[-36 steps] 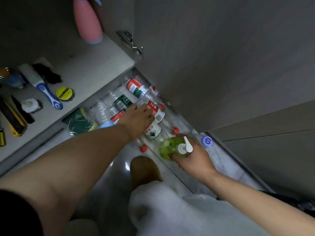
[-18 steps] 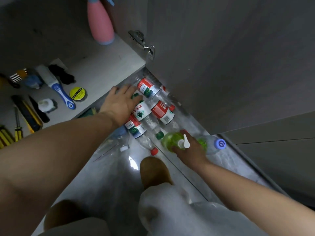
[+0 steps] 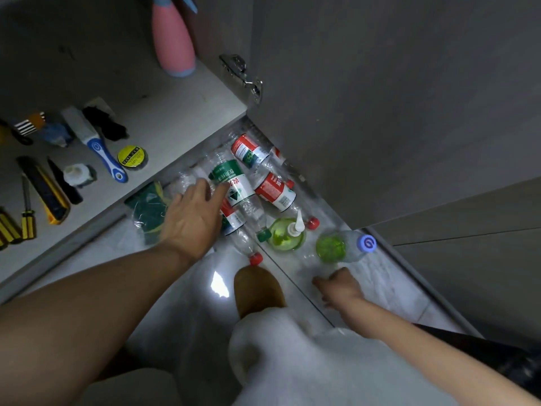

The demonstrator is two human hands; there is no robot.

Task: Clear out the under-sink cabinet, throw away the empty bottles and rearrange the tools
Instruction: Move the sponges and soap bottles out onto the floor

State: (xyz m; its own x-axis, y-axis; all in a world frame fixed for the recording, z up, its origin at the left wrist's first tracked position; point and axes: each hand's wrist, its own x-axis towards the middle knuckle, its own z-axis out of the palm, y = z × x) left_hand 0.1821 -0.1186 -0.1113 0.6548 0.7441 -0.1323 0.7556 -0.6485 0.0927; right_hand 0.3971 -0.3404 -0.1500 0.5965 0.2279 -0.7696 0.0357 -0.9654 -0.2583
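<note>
Our left hand (image 3: pixel 190 219) lies with fingers spread over the empty bottles (image 3: pixel 275 191) on the floor (image 3: pixel 395 285) beside the cabinet shelf (image 3: pixel 181 112), one fingertip touching the green-labelled bottle (image 3: pixel 231 180). Our right hand (image 3: pixel 339 286) hangs near the pump bottle (image 3: pixel 285 237), apart from it, fingers seemingly loosely curled and holding nothing

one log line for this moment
left hand: open, touching water bottle | right hand: holds nothing | pump bottle: upright on floor

Red-and-white labelled bottles (image 3: pixel 274 191), a green pump bottle (image 3: pixel 287 234), pink bottle (image 3: pixel 173 39), yellow tape roll (image 3: pixel 132 157).
</note>
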